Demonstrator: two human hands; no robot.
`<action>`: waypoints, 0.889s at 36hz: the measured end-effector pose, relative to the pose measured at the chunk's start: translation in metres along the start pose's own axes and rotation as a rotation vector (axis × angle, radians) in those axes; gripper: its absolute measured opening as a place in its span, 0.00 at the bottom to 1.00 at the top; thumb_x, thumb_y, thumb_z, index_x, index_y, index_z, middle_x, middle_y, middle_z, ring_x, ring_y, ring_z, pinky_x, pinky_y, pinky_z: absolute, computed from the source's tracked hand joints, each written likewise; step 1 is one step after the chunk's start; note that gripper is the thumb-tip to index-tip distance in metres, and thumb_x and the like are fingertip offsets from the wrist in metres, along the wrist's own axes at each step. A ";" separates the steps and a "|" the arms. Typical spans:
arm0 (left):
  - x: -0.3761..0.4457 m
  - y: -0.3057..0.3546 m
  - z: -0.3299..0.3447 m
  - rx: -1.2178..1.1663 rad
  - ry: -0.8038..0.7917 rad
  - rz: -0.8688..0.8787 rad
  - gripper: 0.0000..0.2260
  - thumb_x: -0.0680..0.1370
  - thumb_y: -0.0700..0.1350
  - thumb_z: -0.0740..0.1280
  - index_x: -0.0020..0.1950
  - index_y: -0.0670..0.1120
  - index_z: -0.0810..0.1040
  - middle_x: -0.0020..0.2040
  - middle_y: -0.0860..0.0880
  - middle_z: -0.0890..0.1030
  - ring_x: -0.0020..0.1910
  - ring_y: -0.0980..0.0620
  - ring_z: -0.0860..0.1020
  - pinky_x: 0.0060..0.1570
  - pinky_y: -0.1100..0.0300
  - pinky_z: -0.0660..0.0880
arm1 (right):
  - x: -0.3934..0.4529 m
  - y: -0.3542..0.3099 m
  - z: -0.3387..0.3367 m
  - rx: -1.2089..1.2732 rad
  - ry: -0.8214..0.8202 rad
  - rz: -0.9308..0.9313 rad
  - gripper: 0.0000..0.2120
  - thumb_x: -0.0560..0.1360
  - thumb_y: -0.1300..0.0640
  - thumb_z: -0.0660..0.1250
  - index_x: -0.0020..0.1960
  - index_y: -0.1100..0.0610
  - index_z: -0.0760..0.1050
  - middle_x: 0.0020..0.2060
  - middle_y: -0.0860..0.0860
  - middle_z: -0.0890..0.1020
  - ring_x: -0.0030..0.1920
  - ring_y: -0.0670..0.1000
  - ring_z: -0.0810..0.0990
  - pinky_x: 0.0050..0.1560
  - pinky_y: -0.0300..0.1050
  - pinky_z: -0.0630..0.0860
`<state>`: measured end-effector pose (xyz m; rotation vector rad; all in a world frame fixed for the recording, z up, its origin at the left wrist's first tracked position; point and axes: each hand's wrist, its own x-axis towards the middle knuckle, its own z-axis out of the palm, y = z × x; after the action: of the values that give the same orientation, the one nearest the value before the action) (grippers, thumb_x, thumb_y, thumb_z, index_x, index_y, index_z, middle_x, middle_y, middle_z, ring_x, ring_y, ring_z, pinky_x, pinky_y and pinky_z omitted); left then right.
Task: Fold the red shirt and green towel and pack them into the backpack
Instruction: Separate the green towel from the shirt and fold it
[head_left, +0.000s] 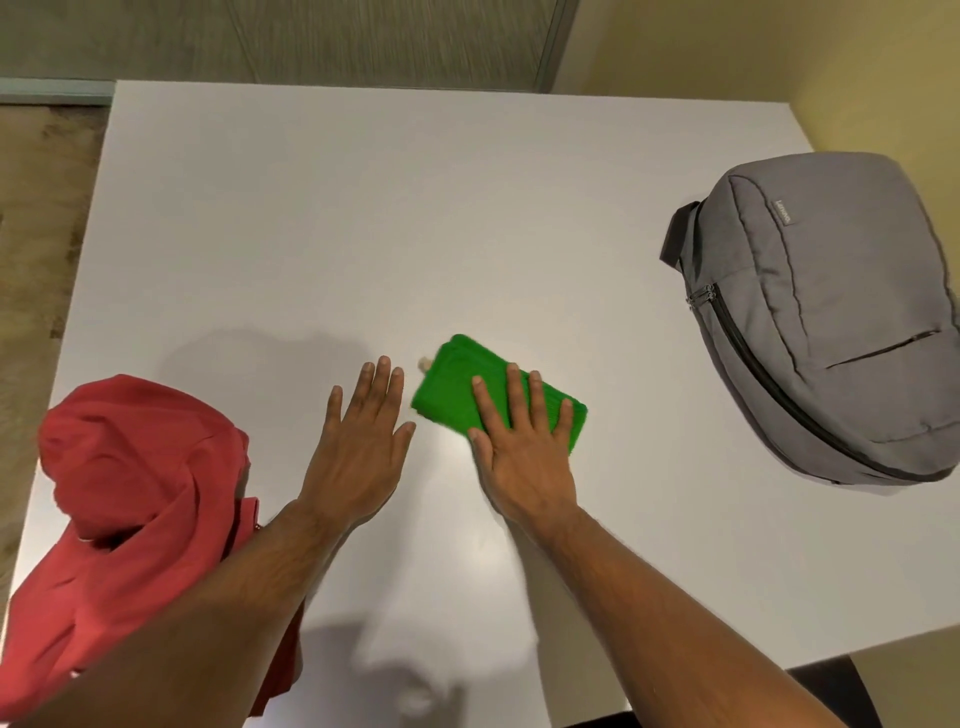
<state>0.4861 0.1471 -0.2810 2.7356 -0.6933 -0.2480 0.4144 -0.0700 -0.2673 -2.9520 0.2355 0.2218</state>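
Currently the green towel is being pressed flat against the white table by the right hand. The towel is seen already folded into a small thick rectangle, lying tilted near the table's middle, slightly toward the near edge. The right hand's fingers are being held straight and slightly spread over the towel's right half, with the thumb laid along its near-left edge; nothing is being pinched. A small pale tag is showing at the towel's far-left corner.

The left hand is being held flat with fingers straight and close together, palm down, just left of the towel. Its thumb tip is sitting just beside the towel's left edge; whether it is touching cannot be told. Nothing is being gripped by it. Whether it is resting on the table or hovering just above cannot be told.

The red shirt is lying bunched and unfolded at the near-left corner of the table, partly covered by the left forearm and hanging past the near edge.

The grey backpack is lying flat at the table's right side, well apart from the towel, front panel up. Its main zipper is looking closed.
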 end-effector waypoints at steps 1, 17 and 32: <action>-0.002 0.000 0.000 0.000 -0.003 -0.001 0.29 0.85 0.56 0.42 0.84 0.47 0.43 0.84 0.50 0.42 0.82 0.53 0.39 0.80 0.44 0.45 | -0.002 0.005 0.000 0.011 0.005 0.063 0.28 0.86 0.39 0.44 0.84 0.41 0.42 0.84 0.53 0.43 0.83 0.59 0.40 0.78 0.72 0.43; -0.012 0.000 -0.002 0.078 -0.073 -0.009 0.30 0.84 0.55 0.44 0.84 0.44 0.48 0.84 0.46 0.46 0.83 0.49 0.44 0.80 0.41 0.51 | -0.065 0.107 -0.012 0.048 0.041 0.727 0.32 0.84 0.36 0.40 0.84 0.46 0.38 0.84 0.57 0.45 0.83 0.60 0.45 0.76 0.75 0.50; -0.011 0.004 -0.014 0.057 -0.132 -0.029 0.29 0.86 0.52 0.49 0.84 0.45 0.43 0.84 0.48 0.39 0.82 0.51 0.39 0.80 0.45 0.46 | -0.081 0.138 -0.016 0.014 0.021 0.789 0.33 0.83 0.35 0.39 0.84 0.45 0.36 0.84 0.56 0.44 0.83 0.59 0.43 0.76 0.74 0.48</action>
<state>0.4779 0.1529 -0.2655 2.8048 -0.7062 -0.4248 0.3140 -0.1957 -0.2606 -2.6813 1.3795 0.2760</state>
